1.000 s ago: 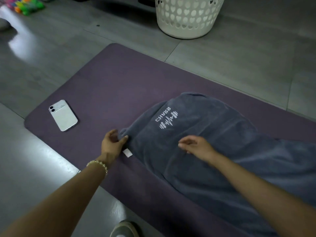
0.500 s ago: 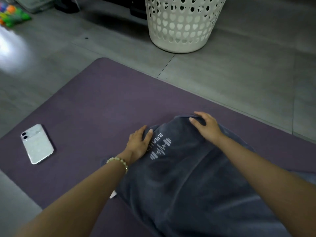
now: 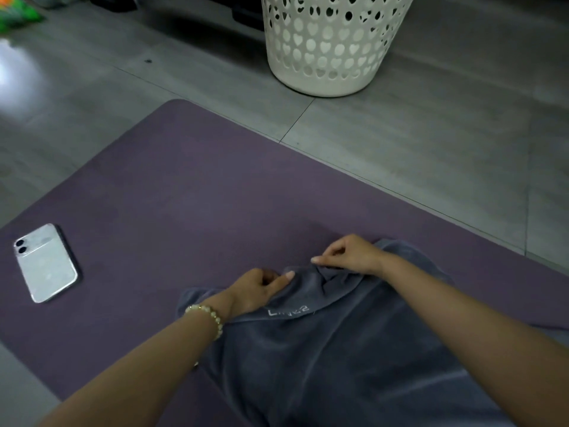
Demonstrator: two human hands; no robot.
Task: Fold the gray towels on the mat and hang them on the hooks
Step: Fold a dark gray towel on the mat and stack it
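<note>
A gray towel with white lettering lies on the purple mat, spreading toward the bottom right. My left hand, with a bead bracelet at the wrist, pinches the towel's far edge between thumb and fingers. Just to its right, my right hand pinches the same bunched far edge. Both hands lift the cloth slightly, and the lettering is partly folded under. No hooks are in view.
A white phone lies face down on the mat at the left. A cream laundry basket with heart-shaped holes stands on the gray tiled floor beyond the mat. Colourful objects sit at the far top left.
Both hands went from pressing flat on the towel to pinching its far edge close together. The edge has bunched up, hiding part of the lettering. The view shifted slightly.
</note>
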